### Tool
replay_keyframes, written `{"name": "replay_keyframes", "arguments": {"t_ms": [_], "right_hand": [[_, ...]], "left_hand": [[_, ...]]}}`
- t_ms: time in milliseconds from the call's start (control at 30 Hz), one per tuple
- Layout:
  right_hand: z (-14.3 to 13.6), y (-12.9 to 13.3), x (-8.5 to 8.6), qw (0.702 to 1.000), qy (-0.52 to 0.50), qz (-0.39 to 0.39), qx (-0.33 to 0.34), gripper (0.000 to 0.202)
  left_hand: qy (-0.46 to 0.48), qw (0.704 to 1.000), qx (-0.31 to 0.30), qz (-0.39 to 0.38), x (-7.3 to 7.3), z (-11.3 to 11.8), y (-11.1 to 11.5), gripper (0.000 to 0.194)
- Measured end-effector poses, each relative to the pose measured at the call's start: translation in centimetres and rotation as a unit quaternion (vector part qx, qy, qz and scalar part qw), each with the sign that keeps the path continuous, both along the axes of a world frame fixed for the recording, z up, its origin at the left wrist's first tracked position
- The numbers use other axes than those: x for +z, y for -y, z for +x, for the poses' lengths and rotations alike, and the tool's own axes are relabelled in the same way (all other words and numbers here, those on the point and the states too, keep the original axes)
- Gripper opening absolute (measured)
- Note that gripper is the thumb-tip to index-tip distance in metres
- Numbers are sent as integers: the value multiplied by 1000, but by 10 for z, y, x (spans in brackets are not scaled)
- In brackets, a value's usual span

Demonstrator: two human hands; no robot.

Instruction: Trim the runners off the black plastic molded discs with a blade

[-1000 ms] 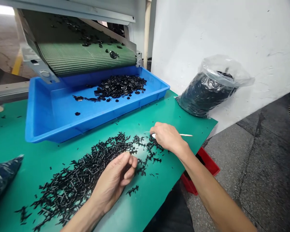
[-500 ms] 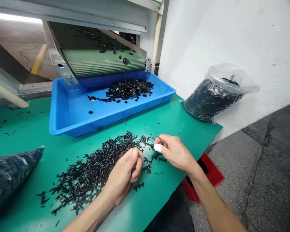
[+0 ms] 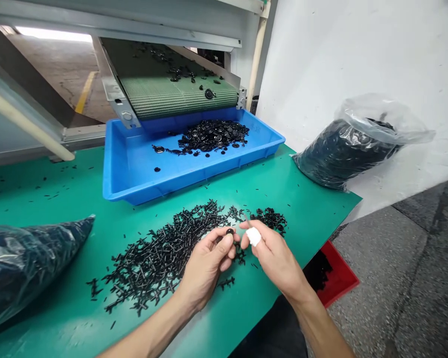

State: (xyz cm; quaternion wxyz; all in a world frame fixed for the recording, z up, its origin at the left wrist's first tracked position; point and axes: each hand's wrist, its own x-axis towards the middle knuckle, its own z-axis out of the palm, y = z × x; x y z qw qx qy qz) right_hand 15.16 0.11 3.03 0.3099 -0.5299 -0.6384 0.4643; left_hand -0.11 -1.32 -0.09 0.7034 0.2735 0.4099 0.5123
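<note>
Between thumb and forefinger, my left hand [image 3: 211, 263] pinches a small round black part [image 3: 230, 231]. Just to its right is my right hand [image 3: 271, 251], its fingers bent around a thin dark tool [image 3: 247, 219]; white tape [image 3: 253, 236] wraps one finger. The fingertips of both hands are close together over the green table [image 3: 224, 318]. A spread heap of black branched pieces [image 3: 168, 243] lies to the left of and behind my left hand. Beyond my right hand is a smaller black pile [image 3: 271, 217], partly covered by that hand.
A blue tray [image 3: 194, 181] holding round black parts stands below a green conveyor belt [image 3: 179, 97]. Filled plastic bags stand at the right [image 3: 347, 149] and lie at the left [image 3: 30, 263]. A red bin [image 3: 341, 283] is below the table's right edge.
The round black part is now in my left hand's pinch; earlier a dark piece was at my right fingertips. The view has shifted left, and the smaller pile behind my right hand now shows.
</note>
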Motion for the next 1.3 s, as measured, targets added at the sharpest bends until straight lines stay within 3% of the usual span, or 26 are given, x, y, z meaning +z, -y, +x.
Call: {"name": "replay_keyframes", "arguments": {"t_ms": [167, 300, 467, 700, 833, 1033, 1300], "right_hand": [[3, 11, -1, 990, 84, 110, -5, 42], [4, 11, 2, 975, 71, 209, 7, 39], [8, 7, 3, 983, 70, 152, 76, 45], [0, 15, -5, 980, 81, 183, -8, 37], [4, 22, -3, 976, 111, 188, 22, 46], [8, 37, -3, 933, 266, 242, -7, 42], [-3, 38, -5, 915, 316, 252, -13, 32]], "left_hand": [[-38, 999, -14, 3, -1, -2, 0, 28], [-94, 990, -96, 48, -2, -4, 3, 25], [-111, 981, -141, 69, -6, -7, 4, 30], [-105, 987, -113, 49, -6, -6, 4, 33], [-101, 989, -107, 25, -2, -5, 2, 34], [-79, 994, -73, 9, -3, -4, 1, 28], [-118, 988, -93, 38, -7, -4, 4, 30]]}}
